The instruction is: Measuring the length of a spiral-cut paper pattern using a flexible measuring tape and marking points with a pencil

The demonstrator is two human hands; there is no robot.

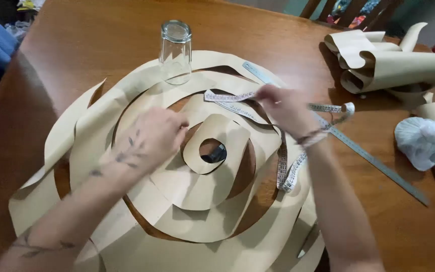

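Observation:
Curved, ring-shaped pieces of tan paper (142, 95) lie nested on a wooden table (76, 40). My left hand (152, 136) rests with fingers curled on an inner paper ring, pinching its edge. My right hand (283, 108) grips a white measuring tape (227, 96) that stretches left across the paper, while the rest of the tape loops down past my wrist. A small paper ring (227, 136) in the middle has a hole showing a dark object (213, 152) under it.
An upturned clear glass (175, 50) stands on the paper at the back. A long metal ruler (373, 161) runs diagonally to the right. Rolled tan paper (388, 60) and a tied white plastic bag (421, 138) lie at the right edge.

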